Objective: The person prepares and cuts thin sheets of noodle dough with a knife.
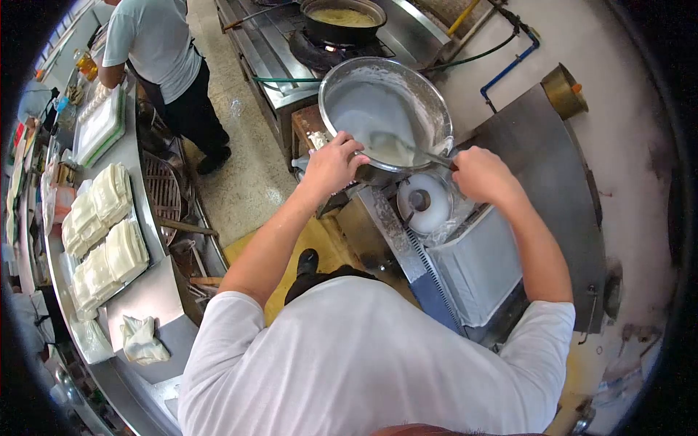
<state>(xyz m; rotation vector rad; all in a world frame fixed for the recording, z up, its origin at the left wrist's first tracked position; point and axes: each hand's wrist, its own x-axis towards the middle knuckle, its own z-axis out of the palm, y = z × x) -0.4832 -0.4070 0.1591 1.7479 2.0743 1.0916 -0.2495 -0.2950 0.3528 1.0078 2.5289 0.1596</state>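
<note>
A large steel mixing bowl (pixel 435 98) tilts in front of me, with thin white liquid (pixel 367 109) inside and white smears on its wall. My left hand (pixel 334 166) is closed on the bowl's near rim, thumb on the inner side. In my right hand (pixel 480 174) is the dark handle of a metal ladle (pixel 429 155). The ladle's head dips into the liquid, so its exact shape is partly hidden. Just below the bowl sits a round white lid (pixel 429 207) with a grey knob.
Behind the bowl, a dark wok (pixel 345 14) holds yellowish contents on the stove. A plastic-covered bin (pixel 480 265) stands at right, near a brass-coloured pot (pixel 563 93). On the left counter lie stacked white sheets (pixel 109 258) and a cloth (pixel 143 340). A co-worker (pixel 156 58) stands there.
</note>
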